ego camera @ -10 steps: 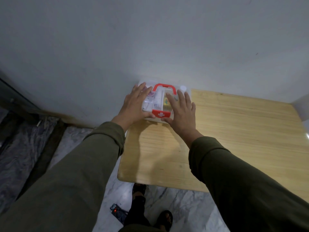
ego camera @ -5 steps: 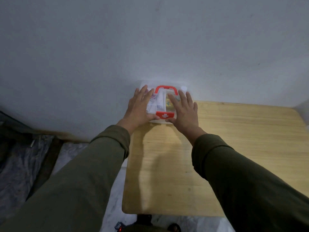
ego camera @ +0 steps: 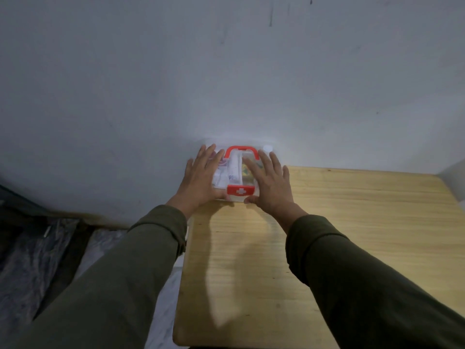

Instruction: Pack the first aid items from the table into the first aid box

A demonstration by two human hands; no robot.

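The first aid box [ego camera: 234, 172] is clear plastic with a red handle [ego camera: 242, 149] and a red latch with a white cross [ego camera: 240, 190]. It stands at the table's far left corner, against the wall, with its lid down. Packets show through the lid. My left hand [ego camera: 201, 180] lies flat on the left half of the lid, fingers spread. My right hand [ego camera: 270, 185] lies flat on the right half in the same way. Both thumbs rest at the box's front edge, either side of the latch.
The light wooden table [ego camera: 352, 222] runs to the right and toward me, with its left edge just below my left wrist. A grey wall [ego camera: 226, 71] rises right behind the box. Dark sheeting [ego camera: 30, 260] covers the floor at the left.
The view has tilted up toward the wall, and my feet have left the picture. Both hands stay flat on the box lid, which has not moved on the table.
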